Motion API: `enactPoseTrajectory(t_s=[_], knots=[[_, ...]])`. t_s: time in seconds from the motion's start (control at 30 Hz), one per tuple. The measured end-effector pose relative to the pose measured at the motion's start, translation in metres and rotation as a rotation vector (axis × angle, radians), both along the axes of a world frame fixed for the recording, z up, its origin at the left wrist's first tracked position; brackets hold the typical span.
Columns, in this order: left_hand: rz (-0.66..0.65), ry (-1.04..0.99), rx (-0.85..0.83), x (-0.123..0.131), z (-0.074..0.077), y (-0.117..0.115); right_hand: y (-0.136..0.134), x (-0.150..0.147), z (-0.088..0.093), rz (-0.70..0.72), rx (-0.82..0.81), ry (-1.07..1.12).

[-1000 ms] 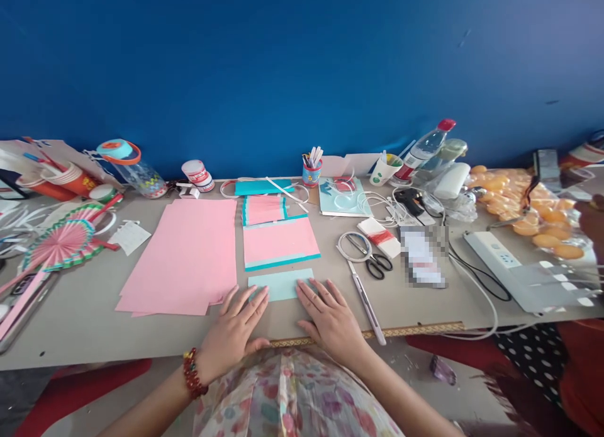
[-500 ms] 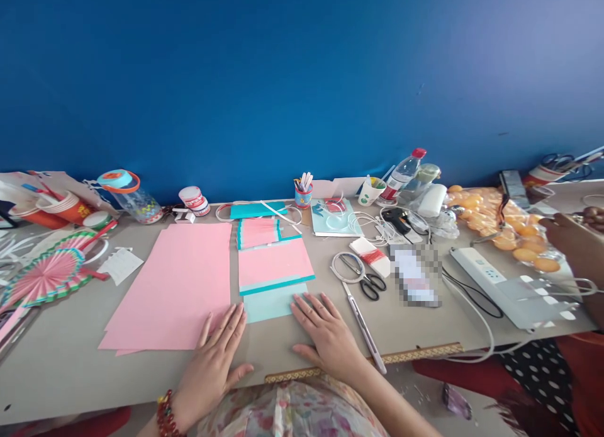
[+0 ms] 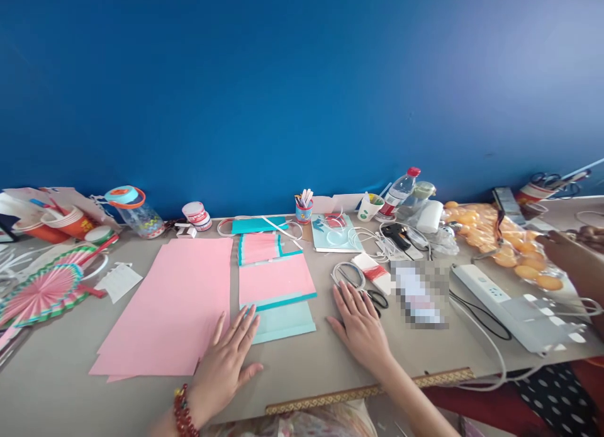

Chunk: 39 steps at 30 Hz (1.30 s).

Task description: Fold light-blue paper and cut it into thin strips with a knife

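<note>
My left hand (image 3: 231, 355) lies flat, fingers apart, with fingertips at the left edge of a pale blue paper piece (image 3: 285, 323) and over the edge of large pink sheets (image 3: 174, 305). My right hand (image 3: 361, 330) is stretched out, palm down, with its fingertips at black-handled scissors (image 3: 379, 300), partly covering them. A utility knife that showed earlier is hidden under this hand. Beyond the pale blue piece lie a pink paper with a teal border (image 3: 276, 278) and a smaller pleated pink piece (image 3: 258, 248).
A coiled cord (image 3: 346, 276), red thread on a white card (image 3: 372, 273), a glue gun (image 3: 395, 237) and a power strip (image 3: 495, 305) are at right. A pink paper fan (image 3: 44, 292) lies at left. Another person's hand (image 3: 570, 251) is at the far right.
My right hand has moved right, off the pale blue paper and over the utility knife and scissors. My left hand has shifted slightly right. The view has tilted up a little.
</note>
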<state>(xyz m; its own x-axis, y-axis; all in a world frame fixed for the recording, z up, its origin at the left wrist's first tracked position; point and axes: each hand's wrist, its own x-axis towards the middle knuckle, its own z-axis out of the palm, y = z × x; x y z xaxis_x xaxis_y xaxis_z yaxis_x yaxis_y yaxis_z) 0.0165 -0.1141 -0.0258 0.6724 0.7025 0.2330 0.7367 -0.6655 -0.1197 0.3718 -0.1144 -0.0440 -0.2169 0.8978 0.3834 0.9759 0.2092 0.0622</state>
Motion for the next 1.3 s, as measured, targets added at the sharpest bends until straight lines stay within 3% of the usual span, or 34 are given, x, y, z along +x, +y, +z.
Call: enactPoseTrajectory(t_s=[0.17, 0.3, 0.4, 0.53, 0.63, 0.77, 0.93, 1.3], knots=[[-0.017, -0.017, -0.017, 0.001, 0.0, 0.004, 0.047, 0.006, -0.003, 0.048, 0.012, -0.009], [-0.023, -0.011, -0.059, 0.001, 0.003, 0.004, 0.064, -0.004, 0.003, 0.019, 0.062, 0.045], [-0.021, -0.033, -0.109, 0.002, 0.005, 0.004, 0.059, -0.024, 0.021, 0.081, 0.044, 0.117], [-0.004, -0.125, -0.188, 0.002, 0.008, 0.007, 0.039, -0.052, 0.043, 0.408, -0.194, 0.31], [0.043, -0.232, -0.249, -0.001, 0.013, 0.013, 0.027, -0.061, 0.045, 0.536, -0.318, 0.388], [0.068, -0.328, -0.311, -0.003, 0.019, 0.017, 0.018, -0.061, 0.035, 0.555, -0.366, 0.392], [0.019, -0.347, -0.315, 0.0, 0.021, 0.018, 0.018, -0.059, 0.025, 0.549, -0.299, 0.423], [-0.021, -0.275, -0.269, 0.007, 0.021, 0.016, 0.016, -0.06, 0.029, 0.57, -0.321, 0.369]])
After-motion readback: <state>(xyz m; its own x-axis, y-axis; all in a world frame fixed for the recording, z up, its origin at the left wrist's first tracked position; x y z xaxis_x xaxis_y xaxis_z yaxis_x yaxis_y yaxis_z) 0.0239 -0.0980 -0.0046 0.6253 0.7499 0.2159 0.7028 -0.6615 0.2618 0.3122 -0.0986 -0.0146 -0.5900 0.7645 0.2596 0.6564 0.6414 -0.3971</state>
